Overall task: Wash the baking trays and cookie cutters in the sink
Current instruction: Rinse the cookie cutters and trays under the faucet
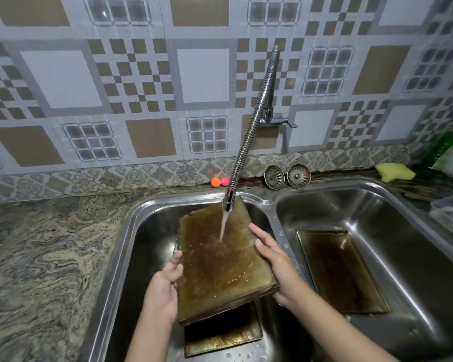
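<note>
Under running water, greasy rectangular tray (220,267)

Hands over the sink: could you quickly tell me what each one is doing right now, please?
Left hand: grips the left edge of the baking tray.
Right hand: holds the tray's right edge.
</note>
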Action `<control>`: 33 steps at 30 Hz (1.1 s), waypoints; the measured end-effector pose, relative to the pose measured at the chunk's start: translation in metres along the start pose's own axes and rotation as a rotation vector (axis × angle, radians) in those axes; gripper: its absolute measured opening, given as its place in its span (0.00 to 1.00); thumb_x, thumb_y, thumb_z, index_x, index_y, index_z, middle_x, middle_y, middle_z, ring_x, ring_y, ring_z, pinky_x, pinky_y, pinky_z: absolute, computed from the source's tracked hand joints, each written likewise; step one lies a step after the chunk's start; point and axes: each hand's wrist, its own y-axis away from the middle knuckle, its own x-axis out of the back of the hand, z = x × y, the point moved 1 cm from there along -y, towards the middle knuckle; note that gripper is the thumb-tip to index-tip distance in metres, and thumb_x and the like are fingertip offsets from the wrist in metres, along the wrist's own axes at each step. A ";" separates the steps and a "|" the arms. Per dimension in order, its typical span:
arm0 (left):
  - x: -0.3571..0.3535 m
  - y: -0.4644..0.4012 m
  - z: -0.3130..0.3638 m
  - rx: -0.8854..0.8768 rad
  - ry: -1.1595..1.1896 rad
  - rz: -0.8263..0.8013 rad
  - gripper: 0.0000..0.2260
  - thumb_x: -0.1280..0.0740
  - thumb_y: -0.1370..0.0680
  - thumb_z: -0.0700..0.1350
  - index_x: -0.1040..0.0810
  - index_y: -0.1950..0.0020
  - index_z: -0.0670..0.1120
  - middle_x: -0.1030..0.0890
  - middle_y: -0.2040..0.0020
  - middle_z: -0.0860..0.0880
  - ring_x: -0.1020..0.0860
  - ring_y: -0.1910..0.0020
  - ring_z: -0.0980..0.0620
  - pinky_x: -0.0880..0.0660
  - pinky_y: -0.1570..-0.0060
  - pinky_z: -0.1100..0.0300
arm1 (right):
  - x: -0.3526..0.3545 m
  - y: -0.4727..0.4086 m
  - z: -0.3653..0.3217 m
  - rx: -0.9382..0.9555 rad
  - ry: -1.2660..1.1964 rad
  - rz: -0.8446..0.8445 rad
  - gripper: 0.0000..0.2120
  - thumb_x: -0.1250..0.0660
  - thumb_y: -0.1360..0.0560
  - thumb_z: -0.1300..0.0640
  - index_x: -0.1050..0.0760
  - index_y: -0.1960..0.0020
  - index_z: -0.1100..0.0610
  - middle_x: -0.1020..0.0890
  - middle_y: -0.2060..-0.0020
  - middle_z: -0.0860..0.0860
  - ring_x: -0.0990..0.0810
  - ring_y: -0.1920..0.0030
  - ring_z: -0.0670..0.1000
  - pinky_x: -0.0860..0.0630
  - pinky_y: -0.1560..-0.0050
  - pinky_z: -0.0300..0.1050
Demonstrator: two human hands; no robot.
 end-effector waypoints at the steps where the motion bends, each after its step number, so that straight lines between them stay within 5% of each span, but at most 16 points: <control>1: 0.000 -0.003 -0.003 0.014 -0.003 -0.021 0.15 0.47 0.21 0.33 0.24 0.52 0.49 0.19 0.55 0.44 0.21 0.58 0.46 0.22 0.61 0.51 | -0.001 0.001 -0.002 0.000 0.000 0.001 0.18 0.39 0.23 0.60 0.27 0.34 0.52 0.19 0.42 0.55 0.20 0.43 0.55 0.22 0.44 0.49; 5: -0.003 -0.013 -0.014 0.014 -0.114 -0.067 0.15 0.44 0.22 0.36 0.22 0.42 0.47 0.20 0.44 0.43 0.23 0.44 0.43 0.29 0.39 0.42 | 0.005 0.007 -0.019 0.035 0.040 0.051 0.17 0.42 0.21 0.64 0.27 0.34 0.55 0.17 0.45 0.57 0.18 0.49 0.54 0.19 0.53 0.45; 9: -0.010 -0.017 -0.021 -0.032 -0.512 0.058 0.12 0.42 0.19 0.39 0.21 0.44 0.49 0.20 0.52 0.49 0.24 0.58 0.52 0.28 0.59 0.55 | 0.022 0.019 -0.059 0.219 0.178 0.139 0.18 0.40 0.22 0.65 0.26 0.35 0.51 0.16 0.47 0.54 0.17 0.51 0.52 0.19 0.55 0.42; 12: 0.009 -0.030 -0.031 0.021 -0.837 0.168 0.06 0.38 0.21 0.40 0.22 0.50 0.48 0.22 0.54 0.48 0.25 0.57 0.51 0.30 0.60 0.58 | 0.050 0.028 -0.104 0.398 0.401 0.268 0.20 0.39 0.22 0.65 0.26 0.37 0.45 0.15 0.52 0.51 0.18 0.55 0.50 0.19 0.55 0.42; 15: 0.025 -0.045 -0.046 0.129 -1.043 0.187 0.05 0.36 0.25 0.38 0.22 0.59 0.41 0.24 0.66 0.44 0.27 0.68 0.49 0.31 0.66 0.60 | 0.086 0.035 -0.138 0.523 0.790 0.390 0.22 0.37 0.22 0.62 0.27 0.35 0.40 0.21 0.40 0.51 0.21 0.44 0.55 0.24 0.40 0.53; 17: 0.030 -0.051 -0.052 0.111 -1.181 0.232 0.05 0.35 0.25 0.40 0.23 0.60 0.40 0.23 0.67 0.44 0.25 0.69 0.48 0.32 0.69 0.62 | 0.100 0.038 -0.144 0.554 0.995 0.385 0.23 0.37 0.22 0.63 0.28 0.34 0.40 0.25 0.34 0.47 0.26 0.35 0.49 0.33 0.31 0.45; 19: 0.029 -0.055 -0.054 0.037 -1.293 0.275 0.07 0.32 0.27 0.44 0.23 0.59 0.40 0.19 0.61 0.42 0.22 0.63 0.45 0.31 0.67 0.61 | 0.113 0.037 -0.133 0.486 1.189 0.386 0.23 0.36 0.23 0.64 0.29 0.33 0.44 0.22 0.38 0.49 0.23 0.38 0.53 0.30 0.36 0.42; 22: 0.036 -0.061 -0.056 -0.049 -1.437 0.317 0.13 0.28 0.31 0.52 0.23 0.60 0.42 0.18 0.58 0.42 0.22 0.61 0.44 0.29 0.64 0.59 | 0.136 0.028 -0.095 0.227 1.497 0.336 0.23 0.36 0.23 0.60 0.31 0.30 0.47 0.16 0.59 0.57 0.19 0.60 0.55 0.27 0.60 0.35; 24: 0.046 -0.070 -0.060 -0.080 -1.527 0.357 0.14 0.30 0.33 0.53 0.23 0.58 0.43 0.18 0.57 0.43 0.21 0.60 0.43 0.27 0.63 0.58 | 0.151 0.020 -0.068 0.021 1.704 0.274 0.25 0.38 0.23 0.58 0.35 0.27 0.48 0.17 0.49 0.57 0.18 0.53 0.54 0.28 0.60 0.38; 27: 0.054 -0.078 -0.062 -0.123 -1.584 0.385 0.09 0.33 0.30 0.49 0.23 0.58 0.45 0.18 0.55 0.45 0.20 0.58 0.43 0.24 0.61 0.57 | 0.169 0.008 -0.034 -0.171 1.866 0.231 0.28 0.42 0.23 0.56 0.41 0.25 0.46 0.32 0.28 0.53 0.23 0.39 0.52 0.25 0.47 0.44; 33: 0.041 -0.065 -0.052 -0.164 -1.642 0.338 0.04 0.36 0.29 0.44 0.29 0.62 0.47 0.19 0.55 0.44 0.22 0.55 0.42 0.28 0.59 0.58 | 0.185 -0.015 -0.001 -0.272 1.850 0.133 0.28 0.43 0.21 0.49 0.49 0.23 0.43 0.55 0.22 0.53 0.27 0.35 0.57 0.24 0.46 0.49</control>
